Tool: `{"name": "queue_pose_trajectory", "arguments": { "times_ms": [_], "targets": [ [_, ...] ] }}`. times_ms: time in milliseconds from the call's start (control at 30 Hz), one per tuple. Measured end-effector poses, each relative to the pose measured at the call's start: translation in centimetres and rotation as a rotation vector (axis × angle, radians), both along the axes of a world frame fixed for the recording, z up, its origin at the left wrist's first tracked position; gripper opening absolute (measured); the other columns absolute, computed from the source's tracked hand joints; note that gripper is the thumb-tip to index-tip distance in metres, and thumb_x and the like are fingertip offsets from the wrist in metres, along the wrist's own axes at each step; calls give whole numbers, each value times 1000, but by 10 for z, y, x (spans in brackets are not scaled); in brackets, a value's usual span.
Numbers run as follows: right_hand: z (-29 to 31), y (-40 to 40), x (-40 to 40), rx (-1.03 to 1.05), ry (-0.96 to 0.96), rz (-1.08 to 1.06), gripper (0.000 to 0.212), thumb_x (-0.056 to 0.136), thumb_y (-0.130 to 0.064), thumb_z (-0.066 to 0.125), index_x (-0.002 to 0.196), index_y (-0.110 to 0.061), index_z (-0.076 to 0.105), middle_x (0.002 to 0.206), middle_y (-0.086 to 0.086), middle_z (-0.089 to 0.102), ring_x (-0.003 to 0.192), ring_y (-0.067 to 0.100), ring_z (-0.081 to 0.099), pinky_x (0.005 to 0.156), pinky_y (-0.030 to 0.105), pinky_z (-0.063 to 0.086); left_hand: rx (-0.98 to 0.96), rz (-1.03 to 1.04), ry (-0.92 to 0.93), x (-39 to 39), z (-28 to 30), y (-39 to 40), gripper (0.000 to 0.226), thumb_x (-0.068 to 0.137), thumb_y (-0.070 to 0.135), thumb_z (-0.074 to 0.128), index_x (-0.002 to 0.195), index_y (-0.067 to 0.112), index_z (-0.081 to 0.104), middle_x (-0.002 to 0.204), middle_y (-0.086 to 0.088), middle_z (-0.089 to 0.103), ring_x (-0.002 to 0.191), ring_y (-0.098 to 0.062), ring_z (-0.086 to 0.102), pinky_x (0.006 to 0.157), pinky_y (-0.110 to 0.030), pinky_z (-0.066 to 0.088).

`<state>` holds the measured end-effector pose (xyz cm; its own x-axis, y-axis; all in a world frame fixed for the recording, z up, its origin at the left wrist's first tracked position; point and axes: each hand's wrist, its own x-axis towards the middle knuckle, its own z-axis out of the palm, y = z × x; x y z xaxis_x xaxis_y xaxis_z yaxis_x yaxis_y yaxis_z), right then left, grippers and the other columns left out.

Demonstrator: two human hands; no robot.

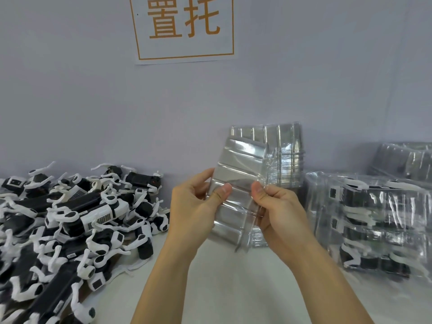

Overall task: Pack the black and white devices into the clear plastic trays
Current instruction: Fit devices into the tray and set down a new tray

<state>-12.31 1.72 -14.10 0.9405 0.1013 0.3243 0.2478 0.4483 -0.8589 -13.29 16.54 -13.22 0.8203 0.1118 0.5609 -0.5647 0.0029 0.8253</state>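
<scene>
At centre frame, a clear plastic tray (236,202) is pinched between the left hand (194,206) and right hand (280,209), apparently being peeled from a nested stack (285,160). Loose black and white devices (77,220) fill the lower left; filled trays (374,220) sit right. Next, separate one tray, then load it.

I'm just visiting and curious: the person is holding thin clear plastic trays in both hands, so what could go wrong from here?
Two risks, judging by this view. The left hand and right hand grip nested clear plastic trays; these thin shells may stick, so two could come away as one, or crease. The heap of loose black and white devices has white arms tangled together, so lifting one may drag others off the white table.
</scene>
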Motion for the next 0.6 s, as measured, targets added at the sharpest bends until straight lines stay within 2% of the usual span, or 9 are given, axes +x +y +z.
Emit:
{"name": "queue_pose_trajectory", "arguments": {
  "times_ms": [67, 133, 267, 333, 400, 500, 600],
  "targets": [
    [0, 2, 0, 2, 0, -15, 29, 91, -19, 58, 103, 1, 75, 103, 20, 75, 96, 33, 73, 83, 46, 61, 2, 13, 8, 1, -1, 2, 31, 88, 6, 73, 99, 34, 76, 84, 4, 78, 73, -9, 74, 61, -16, 53],
    [-1, 2, 0, 6, 3, -38, 25, 95, -15, 57, 97, -1, 77, 101, 19, 75, 93, 31, 74, 81, 44, 62, 12, 23, 19, 2, -2, 4, 30, 88, 7, 73, 108, 28, 72, 88, 4, 78, 83, -13, 76, 69, -19, 56],
    [2, -3, 1, 46, 15, -84, 26, 97, -8, 55, 87, -1, 77, 87, 19, 76, 76, 26, 76, 61, 30, 60, -8, 113, 7, 2, 4, 16, 29, 89, 10, 72, 116, 18, 71, 88, 4, 78, 81, -12, 75, 69, -20, 56],
    [5, -10, 0, 51, 5, -104, 31, 97, -9, 54, 79, -6, 80, 86, 18, 76, 75, 26, 76, 58, 28, 59, -51, 178, -3, 2, 8, 28, 29, 90, 13, 70, 120, 14, 69, 89, 2, 78, 82, -13, 75, 72, -23, 58],
    [8, -14, -1, 53, -15, -114, 34, 98, -9, 53, 78, -9, 80, 88, 17, 77, 78, 25, 76, 59, 28, 60, -144, 212, 3, 2, 11, 39, 35, 92, 15, 69, 126, 8, 65, 95, -4, 78, 90, -17, 73, 82, -28, 59],
    [9, -8, -1, 29, -37, -111, 29, 99, -8, 52, 88, -6, 78, 94, 19, 76, 84, 29, 76, 61, 28, 60, -169, 176, -9, -1, 10, 37, 26, 95, 12, 63, 120, 7, 68, 93, -7, 77, 84, -16, 71, 76, -25, 59],
    [4, 4, 0, -34, -41, -142, 20, 98, -9, 56, 98, -5, 75, 96, 16, 76, 86, 26, 75, 64, 27, 59, -79, 159, -12, 2, 5, 21, 23, 97, 13, 61, 119, 10, 68, 85, -7, 78, 75, -16, 71, 67, -26, 58]
  ]
}}
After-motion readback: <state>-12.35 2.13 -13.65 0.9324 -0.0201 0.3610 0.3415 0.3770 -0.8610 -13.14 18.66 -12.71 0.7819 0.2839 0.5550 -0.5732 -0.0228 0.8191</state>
